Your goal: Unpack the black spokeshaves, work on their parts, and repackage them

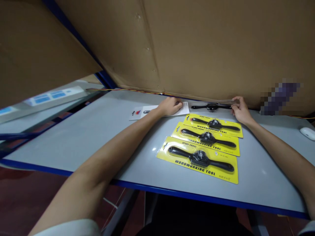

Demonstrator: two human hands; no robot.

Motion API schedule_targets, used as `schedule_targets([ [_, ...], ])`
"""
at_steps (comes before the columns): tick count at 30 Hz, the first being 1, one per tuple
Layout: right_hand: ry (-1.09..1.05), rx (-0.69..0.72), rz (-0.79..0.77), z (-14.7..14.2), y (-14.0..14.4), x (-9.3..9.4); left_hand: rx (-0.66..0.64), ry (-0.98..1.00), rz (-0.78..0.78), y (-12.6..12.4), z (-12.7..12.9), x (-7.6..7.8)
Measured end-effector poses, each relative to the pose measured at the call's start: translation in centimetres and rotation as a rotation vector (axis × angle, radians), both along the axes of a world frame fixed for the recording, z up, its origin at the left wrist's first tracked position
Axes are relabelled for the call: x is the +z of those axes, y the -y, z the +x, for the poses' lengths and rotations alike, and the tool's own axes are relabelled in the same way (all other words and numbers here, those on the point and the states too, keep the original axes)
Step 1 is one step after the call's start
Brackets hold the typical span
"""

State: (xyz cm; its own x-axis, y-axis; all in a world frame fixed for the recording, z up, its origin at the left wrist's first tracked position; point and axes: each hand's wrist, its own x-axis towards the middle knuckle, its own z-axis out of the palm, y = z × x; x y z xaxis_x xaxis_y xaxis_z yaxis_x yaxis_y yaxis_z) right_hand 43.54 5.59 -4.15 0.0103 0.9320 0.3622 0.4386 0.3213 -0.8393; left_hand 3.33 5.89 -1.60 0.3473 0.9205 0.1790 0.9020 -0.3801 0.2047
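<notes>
At the back of the table, my left hand point(169, 106) has its fingers curled over a white printed card point(152, 110), hiding part of it. My right hand point(241, 109) pinches the right end of a black spokeshave point(211, 107) in clear plastic, close to the back wall. In front lie three yellow carded spokeshaves, overlapping in a slanted stack: a rear pack point(230, 127), a middle pack point(216, 141) and a front pack point(197, 160). Each shows a black two-handled tool under a clear blister, with "WOODWORKING TOOL" printed on the card.
A brown board wall point(197, 49) stands right behind the grey table point(73, 137), which has a blue edge. Thin red and yellow wires point(133, 91) run along its back. A white rounded object point(307, 133) lies at the far right. A white power strip point(56, 95) is at left.
</notes>
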Motion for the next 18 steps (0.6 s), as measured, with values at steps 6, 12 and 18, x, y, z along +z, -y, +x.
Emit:
schedule_targets([
  [6, 0.001, -0.016, 0.015, -0.1, 0.1, -0.1, 0.012, -0.011, -0.022, 0.1, 0.1, 0.1],
  [12, -0.008, 0.03, 0.023, -0.3, 0.4, 0.0, -0.004, -0.006, -0.01, 0.5, 0.1, 0.3],
  [18, -0.009, 0.093, 0.039, -0.7, 1.0, 0.4, -0.023, -0.008, 0.041, 1.1, 0.6, 0.5],
])
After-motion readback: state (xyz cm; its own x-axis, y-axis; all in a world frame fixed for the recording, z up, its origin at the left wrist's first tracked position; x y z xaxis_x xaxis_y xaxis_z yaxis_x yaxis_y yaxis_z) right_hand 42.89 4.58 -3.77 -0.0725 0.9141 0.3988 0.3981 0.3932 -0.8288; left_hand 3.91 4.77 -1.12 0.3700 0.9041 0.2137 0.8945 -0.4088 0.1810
